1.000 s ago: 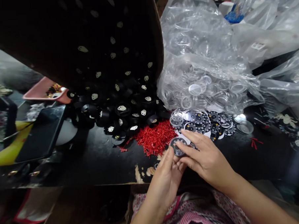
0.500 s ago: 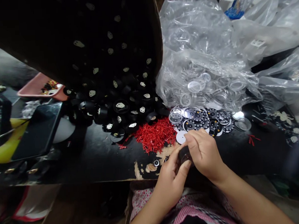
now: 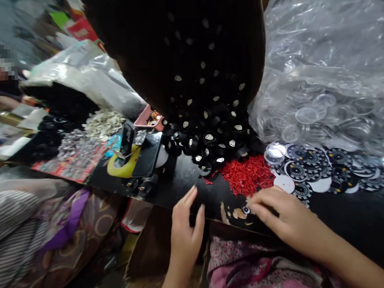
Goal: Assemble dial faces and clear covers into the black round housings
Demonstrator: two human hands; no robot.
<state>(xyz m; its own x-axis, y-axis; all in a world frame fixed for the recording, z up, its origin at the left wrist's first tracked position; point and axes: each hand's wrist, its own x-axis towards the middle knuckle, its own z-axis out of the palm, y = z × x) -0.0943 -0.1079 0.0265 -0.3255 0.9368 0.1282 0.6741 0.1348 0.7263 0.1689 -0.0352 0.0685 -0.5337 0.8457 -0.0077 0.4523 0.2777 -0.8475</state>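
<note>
While the left hand [image 3: 184, 229] lies open and empty at the edge of the black table [image 3: 187, 184], lower centre, fingertips of the right hand [image 3: 280, 214] meet a small ring [image 3: 246, 210] just below the red pins [image 3: 246, 175]; whether they pinch it cannot be told.

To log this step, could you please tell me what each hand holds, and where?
The left hand holds nothing; the right hand pinches a small round piece by its rim.
</note>
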